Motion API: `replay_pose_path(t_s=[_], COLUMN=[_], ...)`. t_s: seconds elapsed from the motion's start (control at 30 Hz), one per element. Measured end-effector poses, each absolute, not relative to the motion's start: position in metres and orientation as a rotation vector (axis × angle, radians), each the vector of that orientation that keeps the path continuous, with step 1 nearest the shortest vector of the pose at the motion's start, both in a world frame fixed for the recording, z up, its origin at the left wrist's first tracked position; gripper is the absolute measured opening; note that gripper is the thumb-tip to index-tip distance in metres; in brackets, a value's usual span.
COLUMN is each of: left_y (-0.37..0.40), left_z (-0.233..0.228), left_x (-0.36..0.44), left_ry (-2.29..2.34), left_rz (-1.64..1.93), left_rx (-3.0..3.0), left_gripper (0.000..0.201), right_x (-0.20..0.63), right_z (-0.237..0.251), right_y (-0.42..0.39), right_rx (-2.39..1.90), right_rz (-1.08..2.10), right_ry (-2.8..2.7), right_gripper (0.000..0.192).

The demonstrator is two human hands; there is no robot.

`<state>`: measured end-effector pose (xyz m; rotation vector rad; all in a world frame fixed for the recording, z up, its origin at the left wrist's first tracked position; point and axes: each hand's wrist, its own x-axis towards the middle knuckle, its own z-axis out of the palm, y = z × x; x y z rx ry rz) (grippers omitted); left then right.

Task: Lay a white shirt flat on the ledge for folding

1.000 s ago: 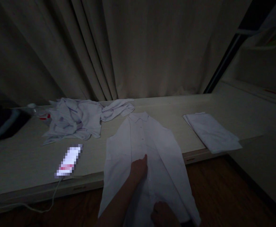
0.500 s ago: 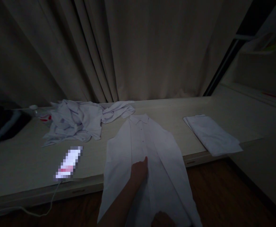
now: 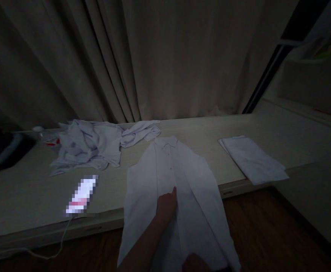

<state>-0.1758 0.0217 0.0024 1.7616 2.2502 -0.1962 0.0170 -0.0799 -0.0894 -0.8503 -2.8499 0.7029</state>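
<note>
A white button-up shirt [image 3: 167,170] lies front up, its collar toward the curtain, its lower part reaching past the table's front edge toward me. On its button line rests my left hand [image 3: 167,204], one finger pointing toward the collar and the others curled in against the cloth. The undersides of those fingers are hidden. Low over the shirt front, at the bottom of the view, is my right hand [image 3: 195,262]. It is dark and cut off by the frame, with only its rounded back showing and its fingers hidden.
A crumpled pile of white clothing [image 3: 88,143] lies at the left, beside a clear bottle [image 3: 45,136]. Nearer is a lit phone [image 3: 82,194] with a white cable [image 3: 60,245]. A folded white garment [image 3: 252,158] overhangs the table edge at right. Curtains [image 3: 188,56] hang behind.
The view has shifted very slightly. Both hands stay at nearly the same spots on the shirt, which keeps its shape.
</note>
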Motion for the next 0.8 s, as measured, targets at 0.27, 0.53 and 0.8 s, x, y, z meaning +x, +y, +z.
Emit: replay_pose_path(t_s=[0.27,0.53,0.8], left_y=[0.02,0.021,-0.084], left_z=[0.001,0.015,0.053], left_x=[-0.176,-0.171,-0.239], left_ry=[2.241,2.261,2.427], left_rz=[-0.172,-0.086,0.525], left_rx=[1.763,1.732,1.122], left_gripper=[0.054,0.051,0.045], right_x=[0.034,0.037,0.13], right_z=[-0.111,-0.146,-0.072], right_y=[-0.09,-0.091,-0.018], right_rx=[-0.84,-0.684,-1.43], right_rz=[0.629,0.339,0.613], right_ry=[-2.844,-2.845,-2.183], right_gripper=[0.014,0.009,0.035])
